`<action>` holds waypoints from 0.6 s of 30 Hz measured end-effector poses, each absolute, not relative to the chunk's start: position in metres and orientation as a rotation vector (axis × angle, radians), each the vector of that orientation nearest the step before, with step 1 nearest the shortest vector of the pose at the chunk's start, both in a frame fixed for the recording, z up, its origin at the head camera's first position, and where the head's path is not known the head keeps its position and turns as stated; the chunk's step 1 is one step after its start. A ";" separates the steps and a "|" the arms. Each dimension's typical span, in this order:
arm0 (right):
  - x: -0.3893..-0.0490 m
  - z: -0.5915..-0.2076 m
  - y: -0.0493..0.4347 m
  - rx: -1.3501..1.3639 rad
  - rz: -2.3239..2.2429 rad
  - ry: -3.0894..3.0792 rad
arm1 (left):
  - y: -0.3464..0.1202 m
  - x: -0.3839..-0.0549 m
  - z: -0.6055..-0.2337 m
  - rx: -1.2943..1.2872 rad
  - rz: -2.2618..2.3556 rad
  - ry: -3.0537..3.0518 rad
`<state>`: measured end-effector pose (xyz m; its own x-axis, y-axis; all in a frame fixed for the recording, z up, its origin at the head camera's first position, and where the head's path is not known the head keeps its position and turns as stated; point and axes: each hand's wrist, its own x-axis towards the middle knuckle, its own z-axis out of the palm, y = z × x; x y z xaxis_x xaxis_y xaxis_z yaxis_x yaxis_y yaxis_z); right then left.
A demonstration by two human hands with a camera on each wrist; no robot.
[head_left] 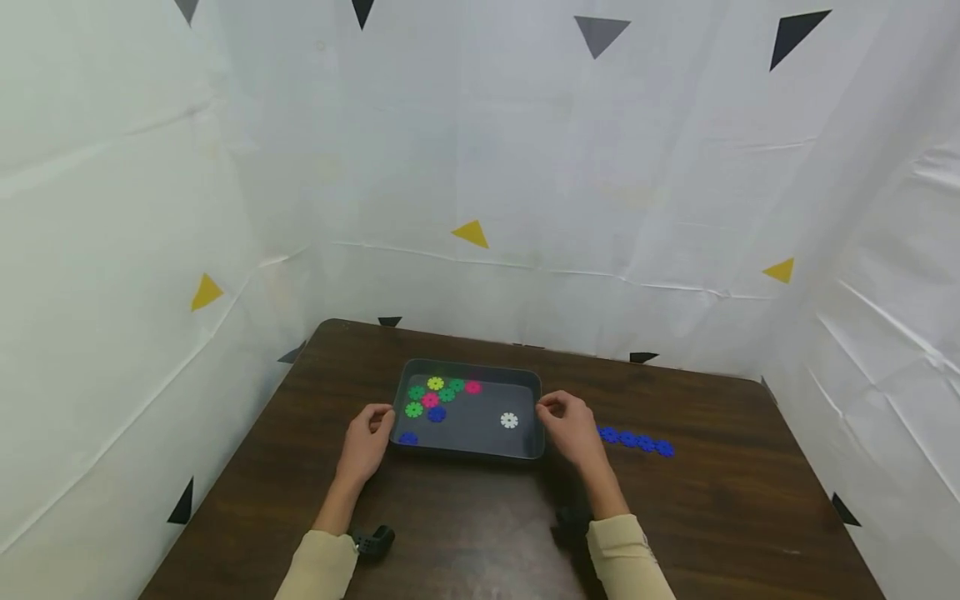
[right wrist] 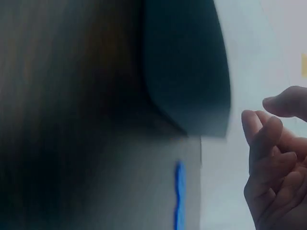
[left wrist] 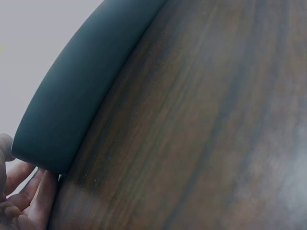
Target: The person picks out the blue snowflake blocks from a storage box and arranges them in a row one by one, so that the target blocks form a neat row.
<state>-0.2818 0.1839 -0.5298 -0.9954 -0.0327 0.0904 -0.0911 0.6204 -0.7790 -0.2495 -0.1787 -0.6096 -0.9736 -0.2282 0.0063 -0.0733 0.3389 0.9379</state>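
A dark grey rectangular tray (head_left: 468, 425) lies on the table, with several flower-shaped plastic discs inside. Green, pink, yellow and blue discs (head_left: 431, 400) gather on its left side; a white disc (head_left: 509, 420) lies alone toward the right. My left hand (head_left: 363, 442) pinches the tray's left end, and in the left wrist view its fingers (left wrist: 41, 194) reach beneath the corner with the thumb by the rim. At the other end, my right hand (head_left: 570, 427) is close to the rim. In the right wrist view its loosely bent fingers (right wrist: 266, 139) stand apart from the tray wall, holding nothing.
A row of linked blue discs (head_left: 637, 441) lies on the brown wooden table (head_left: 480, 521), right of the right hand. White sheeting (head_left: 480, 150) with coloured triangles surrounds the table at the back and sides. Both wrists carry dark camera mounts (head_left: 375, 542).
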 end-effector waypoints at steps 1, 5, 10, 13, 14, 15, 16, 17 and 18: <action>-0.281 -0.531 0.176 0.127 1.312 -2.778 | -0.178 -0.249 -0.609 0.276 -1.708 -2.456; -0.280 -0.536 0.149 0.214 1.178 -2.838 | -0.179 -0.249 -0.609 0.264 -1.706 -2.453; -0.282 -0.540 0.125 0.216 0.967 -2.912 | -0.180 -0.247 -0.610 0.265 -1.701 -2.448; -0.284 -0.539 0.114 0.233 0.936 -2.940 | -0.180 -0.246 -0.609 0.278 -1.698 -2.455; -0.285 -0.538 0.110 0.247 0.954 -2.948 | -0.180 -0.246 -0.609 0.285 -1.699 -2.456; -0.287 -0.538 0.106 0.259 0.974 -2.955 | -0.180 -0.245 -0.609 0.288 -1.701 -2.455; -0.288 -0.538 0.101 0.270 0.993 -2.963 | -0.180 -0.245 -0.608 0.292 -1.703 -2.452; -0.290 -0.538 0.097 0.280 1.012 -2.968 | -0.180 -0.246 -0.607 0.294 -1.705 -2.449; -0.292 -0.538 0.092 0.289 1.036 -2.973 | -0.180 -0.246 -0.607 0.295 -1.707 -2.446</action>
